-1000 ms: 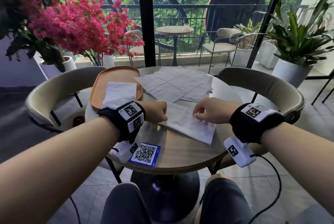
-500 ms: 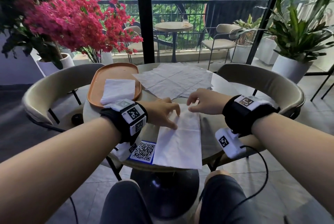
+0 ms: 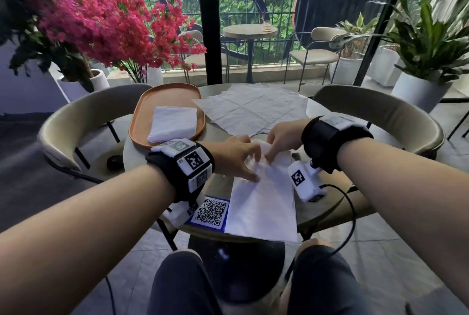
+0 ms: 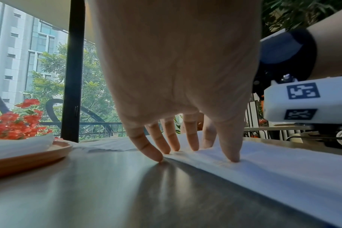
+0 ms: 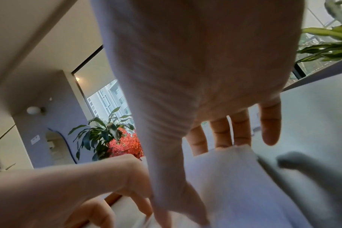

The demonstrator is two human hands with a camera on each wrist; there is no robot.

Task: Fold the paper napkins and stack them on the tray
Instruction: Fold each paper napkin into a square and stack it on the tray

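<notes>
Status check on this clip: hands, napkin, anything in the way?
Left hand pressing half-folded napkin flat. Right hand lifting its far end. Folded stack on tray. Nothing blocking.

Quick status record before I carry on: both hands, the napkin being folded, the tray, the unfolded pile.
left hand: fingers spread straight, tips pressing the napkin's left edge onto the table
right hand: lifting the napkin's far end, thumb and fingers on it
napkin in work: long strip, near end overhanging the table edge
tray: orange, holds a stack of folded napkins
unfolded napkins: flat pile at the table's far side
</notes>
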